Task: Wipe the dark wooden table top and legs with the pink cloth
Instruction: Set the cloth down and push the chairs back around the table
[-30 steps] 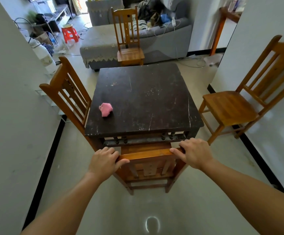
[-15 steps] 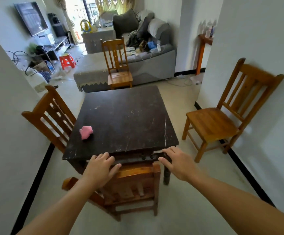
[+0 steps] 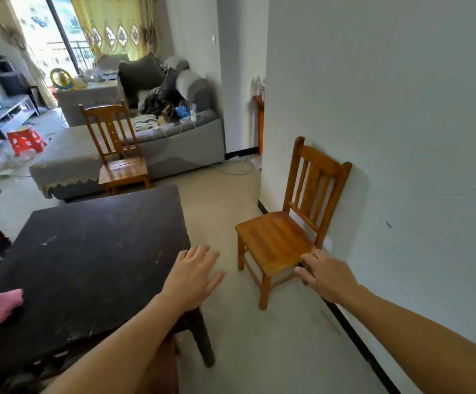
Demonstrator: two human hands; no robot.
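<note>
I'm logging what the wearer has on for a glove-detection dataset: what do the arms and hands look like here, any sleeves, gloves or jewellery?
The left forearm and right forearm are bare to the frame edge, with no sleeve or cuff showing. The left hand and right hand are ungloved, and no watch, bracelet or ring shows on the sides facing the camera.

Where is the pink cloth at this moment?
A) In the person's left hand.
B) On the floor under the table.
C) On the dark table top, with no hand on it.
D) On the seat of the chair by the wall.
C: the pink cloth lies on the dark table top, while the left hand and the right hand are both away from it and hold nothing.
</note>
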